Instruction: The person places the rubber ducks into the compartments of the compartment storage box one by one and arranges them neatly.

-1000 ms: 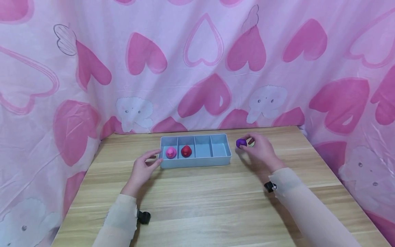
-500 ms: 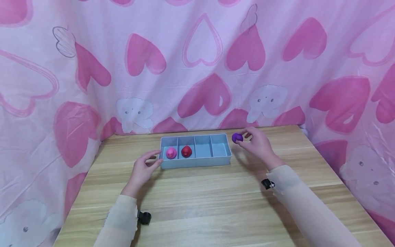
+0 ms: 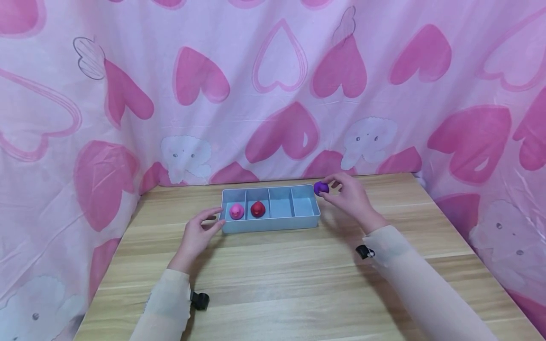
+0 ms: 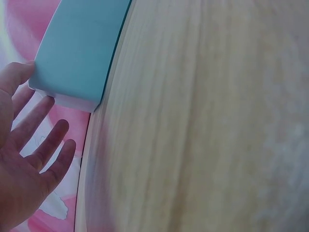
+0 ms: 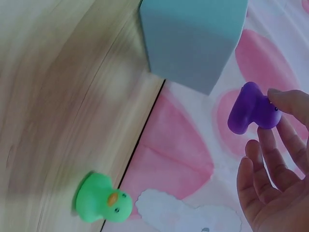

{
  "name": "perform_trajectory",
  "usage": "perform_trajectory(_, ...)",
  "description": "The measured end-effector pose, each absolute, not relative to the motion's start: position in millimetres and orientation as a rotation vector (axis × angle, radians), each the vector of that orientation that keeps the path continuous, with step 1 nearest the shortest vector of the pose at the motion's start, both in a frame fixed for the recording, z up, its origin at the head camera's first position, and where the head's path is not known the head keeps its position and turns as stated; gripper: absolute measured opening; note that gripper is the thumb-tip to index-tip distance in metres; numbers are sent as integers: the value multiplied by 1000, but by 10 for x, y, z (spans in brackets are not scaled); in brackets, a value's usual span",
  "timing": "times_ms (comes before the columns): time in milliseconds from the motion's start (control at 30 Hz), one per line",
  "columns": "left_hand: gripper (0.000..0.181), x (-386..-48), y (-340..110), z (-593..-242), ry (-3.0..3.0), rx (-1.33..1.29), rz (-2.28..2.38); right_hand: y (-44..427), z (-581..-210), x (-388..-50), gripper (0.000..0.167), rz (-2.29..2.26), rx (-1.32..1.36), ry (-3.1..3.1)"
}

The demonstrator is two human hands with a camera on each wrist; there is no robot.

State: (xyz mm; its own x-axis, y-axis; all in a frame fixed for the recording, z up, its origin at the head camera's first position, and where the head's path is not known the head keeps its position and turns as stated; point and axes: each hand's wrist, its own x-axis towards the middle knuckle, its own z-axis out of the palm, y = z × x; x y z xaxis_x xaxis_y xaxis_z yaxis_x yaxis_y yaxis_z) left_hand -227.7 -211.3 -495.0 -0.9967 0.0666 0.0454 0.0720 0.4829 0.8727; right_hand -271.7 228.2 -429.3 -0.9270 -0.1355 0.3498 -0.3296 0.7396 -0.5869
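A light blue box (image 3: 273, 224) with four compartments stands on the table. Its leftmost compartment holds a pink duck (image 3: 236, 211), and the one beside it a red duck (image 3: 258, 209); the two on the right are empty. With its thumb and fingertips, the left hand (image 3: 195, 239) touches the box's left end; the left wrist view shows that hand (image 4: 24, 169) with spread fingers. The right hand (image 3: 354, 201) pinches a purple duck (image 3: 321, 188) at the box's right rim. In the right wrist view the purple duck (image 5: 248, 108) hangs above table height, clear of the box.
A green duck (image 5: 99, 200) sits on the wooden table (image 5: 53, 121) in the right wrist view; the right hand hides it in the head view. A pink curtain (image 3: 239, 118) with hearts hangs behind the table and along both sides.
The right hand has carried the purple duck left and slightly upward in the head view, from beside the box to its right rim. The left hand and the box have stayed in place.
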Motion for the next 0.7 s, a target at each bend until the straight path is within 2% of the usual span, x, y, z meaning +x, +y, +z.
perform_trajectory(700,47,-2275,-2115,-4945,-2697,-125,-1601,1793,-4236,-2712,33,1019,450,-2738)
